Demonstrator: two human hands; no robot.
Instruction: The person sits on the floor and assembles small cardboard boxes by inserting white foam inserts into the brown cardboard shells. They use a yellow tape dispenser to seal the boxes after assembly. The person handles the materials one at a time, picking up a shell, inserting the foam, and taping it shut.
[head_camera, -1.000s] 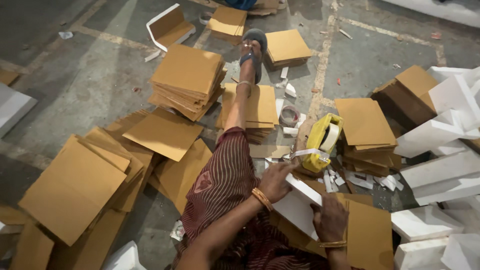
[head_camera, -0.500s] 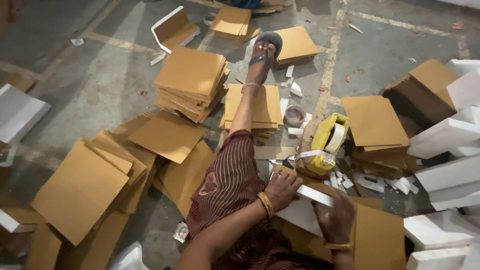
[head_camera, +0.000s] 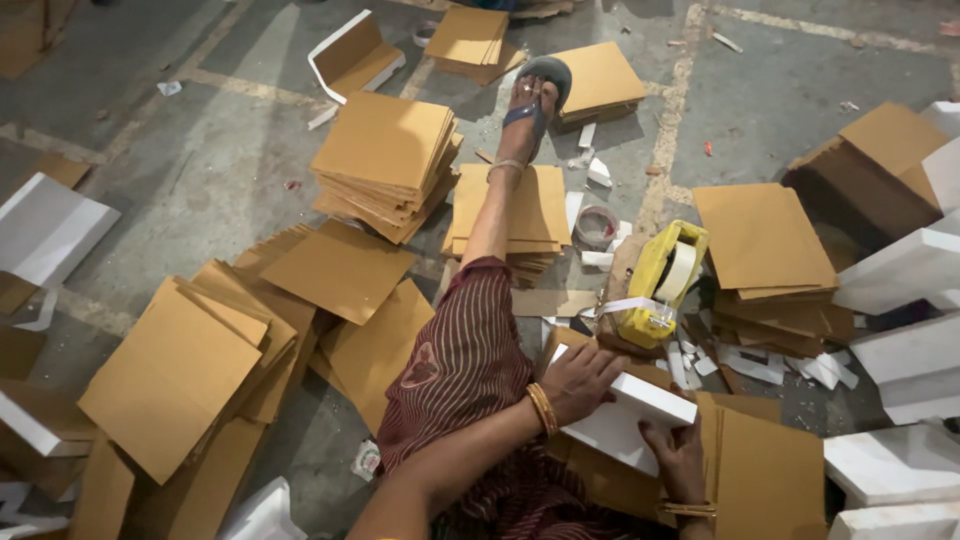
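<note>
White box (head_camera: 625, 420) sits in my lap on brown cardboard sheets (head_camera: 760, 480), just below the yellow tape dispenser (head_camera: 660, 280). From the left, my left hand (head_camera: 580, 380) presses flat on its top, fingers spread, gripping nothing. My right hand (head_camera: 678, 455) pinches the box's near right edge in a closed grip. I judge I'm squaring the box up; taping would call for freeing one hand toward the dispenser.

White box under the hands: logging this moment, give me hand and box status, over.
Left hand flat on white rectangular cardboard box. Right hand grips its near edge. Yellow tape dispenser just beyond, apart.
</note>
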